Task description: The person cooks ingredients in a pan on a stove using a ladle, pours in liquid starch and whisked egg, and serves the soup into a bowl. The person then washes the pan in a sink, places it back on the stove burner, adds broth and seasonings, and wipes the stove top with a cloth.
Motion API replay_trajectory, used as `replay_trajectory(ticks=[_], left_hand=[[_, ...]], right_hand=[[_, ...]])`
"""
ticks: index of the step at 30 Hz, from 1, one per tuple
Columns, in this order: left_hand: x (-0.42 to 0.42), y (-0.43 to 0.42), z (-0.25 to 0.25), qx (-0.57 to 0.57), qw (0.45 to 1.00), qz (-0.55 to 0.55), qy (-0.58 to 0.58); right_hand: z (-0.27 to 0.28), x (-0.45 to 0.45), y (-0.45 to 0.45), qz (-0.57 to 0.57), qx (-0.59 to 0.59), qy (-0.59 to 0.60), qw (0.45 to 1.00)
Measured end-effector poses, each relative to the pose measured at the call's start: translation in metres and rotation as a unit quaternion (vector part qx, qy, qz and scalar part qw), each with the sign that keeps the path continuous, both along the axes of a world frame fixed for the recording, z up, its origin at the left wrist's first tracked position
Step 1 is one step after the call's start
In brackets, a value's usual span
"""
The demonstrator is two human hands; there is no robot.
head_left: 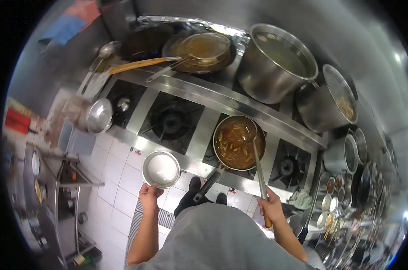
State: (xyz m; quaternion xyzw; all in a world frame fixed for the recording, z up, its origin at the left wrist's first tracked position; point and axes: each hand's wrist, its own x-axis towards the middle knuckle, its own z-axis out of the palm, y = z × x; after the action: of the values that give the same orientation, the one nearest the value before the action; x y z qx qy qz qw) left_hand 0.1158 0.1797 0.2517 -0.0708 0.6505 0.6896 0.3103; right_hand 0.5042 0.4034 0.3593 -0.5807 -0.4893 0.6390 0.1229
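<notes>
My left hand [151,192] grips the near rim of a white bowl [161,170], which hangs over the tiled floor in front of the stove's edge; its inside looks bare. In my right hand [270,203] is the long handle of a ladle [260,173], closed around its wooden end. The ladle's head dips into a brown soup with strips in it [231,146], inside a frying pan [216,155] on a burner. The pan's dark handle [208,183] points toward my body, and neither hand touches it.
Two big stock pots [276,67] [328,101] stand behind the pan at the right. A wok with a strainer [204,47] lies at the back. Bare burners [170,121] [288,166] flank the pan. A metal bowl [99,116] sits at the left, and small bowls [332,202] at the right.
</notes>
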Motion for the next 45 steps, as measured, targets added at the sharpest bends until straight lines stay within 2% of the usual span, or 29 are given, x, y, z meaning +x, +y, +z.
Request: replay_trajectory(ticks=[2, 3, 5, 6, 8, 10, 12, 14, 16, 18, 20, 21, 22, 24, 26, 28, 29, 30, 31, 33, 34, 36, 38, 39, 40, 42, 45], left_hand=[[0.021, -0.023, 0.001, 0.001, 0.999, 0.042, 0.001], [0.033, -0.036, 0.000, 0.010, 0.998, 0.058, 0.003], [0.065, -0.064, 0.001, 0.014, 0.995, 0.102, 0.002], [0.084, -0.078, 0.004, 0.009, 0.991, 0.133, 0.001], [0.130, -0.108, 0.012, 0.000, 0.981, 0.192, -0.001], [0.177, -0.152, -0.004, 0.003, 0.968, 0.251, 0.002], [0.227, -0.180, 0.005, -0.045, 0.943, 0.327, -0.029], [0.281, -0.216, 0.002, -0.027, 0.924, 0.381, -0.034], [0.338, -0.251, -0.009, -0.037, 0.892, 0.447, -0.052], [0.392, -0.276, -0.003, -0.045, 0.850, 0.519, -0.081], [0.453, -0.295, -0.009, -0.038, 0.796, 0.599, -0.080], [0.482, -0.303, -0.014, -0.031, 0.763, 0.640, -0.086], [0.510, -0.311, -0.015, -0.025, 0.746, 0.660, -0.085], [0.565, -0.331, -0.020, -0.015, 0.672, 0.736, -0.080], [0.619, -0.353, -0.036, 0.001, 0.632, 0.772, -0.068], [0.665, -0.369, -0.036, -0.026, 0.558, 0.823, -0.099], [0.687, -0.376, -0.036, -0.020, 0.544, 0.833, -0.101], [0.708, -0.384, -0.037, -0.013, 0.500, 0.860, -0.101], [0.730, -0.392, -0.039, -0.006, 0.455, 0.885, -0.100], [0.776, -0.408, -0.047, -0.008, 0.406, 0.909, -0.093], [0.797, -0.414, -0.051, -0.015, 0.371, 0.924, -0.085], [0.835, -0.425, -0.046, -0.020, 0.326, 0.942, -0.083], [0.863, -0.438, -0.034, -0.034, 0.269, 0.961, -0.058], [0.873, -0.445, -0.022, -0.040, 0.251, 0.966, -0.041], [0.880, -0.453, -0.013, -0.037, 0.241, 0.969, -0.043], [0.897, -0.471, 0.000, -0.059, 0.227, 0.972, -0.005], [0.923, -0.508, -0.008, -0.039, 0.209, 0.977, -0.004]], right_hand=[[-0.018, 0.007, 0.005, 0.050, 0.091, -0.062, 0.993], [-0.018, 0.008, 0.006, 0.073, 0.095, -0.056, 0.991], [-0.019, 0.009, 0.004, 0.182, 0.227, -0.236, 0.927], [-0.032, 0.014, 0.003, 0.216, 0.233, -0.221, 0.922], [-0.069, 0.027, 0.002, 0.217, 0.331, -0.184, 0.900], [-0.098, 0.030, 0.002, 0.239, 0.313, -0.169, 0.903], [-0.124, 0.040, 0.003, 0.297, 0.356, -0.126, 0.877], [-0.123, 0.042, 0.004, 0.315, 0.334, -0.058, 0.887], [-0.142, 0.043, 0.015, 0.335, 0.398, -0.049, 0.853], [-0.177, 0.045, 0.046, 0.339, 0.364, -0.016, 0.867], [-0.132, 0.039, 0.058, 0.423, 0.414, -0.091, 0.801], [-0.118, 0.032, 0.053, 0.428, 0.479, -0.107, 0.759], [-0.091, 0.019, 0.037, 0.397, 0.479, -0.161, 0.766], [-0.115, 0.004, 0.062, 0.383, 0.629, -0.081, 0.672], [-0.072, -0.021, 0.022, 0.377, 0.664, -0.016, 0.646], [-0.075, -0.047, -0.003, 0.391, 0.672, 0.032, 0.628], [-0.077, -0.064, -0.014, 0.395, 0.677, 0.064, 0.618], [-0.080, -0.080, -0.027, 0.397, 0.681, 0.095, 0.608], [-0.092, -0.096, -0.043, 0.411, 0.694, 0.127, 0.577], [-0.092, -0.109, -0.095, 0.450, 0.712, 0.191, 0.504], [-0.091, -0.116, -0.130, 0.456, 0.712, 0.201, 0.495], [-0.109, -0.120, -0.196, 0.590, 0.532, 0.118, 0.596], [-0.134, -0.116, -0.248, 0.624, 0.517, 0.201, 0.551], [-0.132, -0.110, -0.279, 0.657, 0.481, 0.173, 0.554], [-0.141, -0.108, -0.300, 0.664, 0.501, 0.221, 0.508], [-0.146, -0.099, -0.344, 0.710, 0.391, 0.212, 0.546], [-0.119, -0.067, -0.404, 0.734, 0.383, 0.183, 0.530]])
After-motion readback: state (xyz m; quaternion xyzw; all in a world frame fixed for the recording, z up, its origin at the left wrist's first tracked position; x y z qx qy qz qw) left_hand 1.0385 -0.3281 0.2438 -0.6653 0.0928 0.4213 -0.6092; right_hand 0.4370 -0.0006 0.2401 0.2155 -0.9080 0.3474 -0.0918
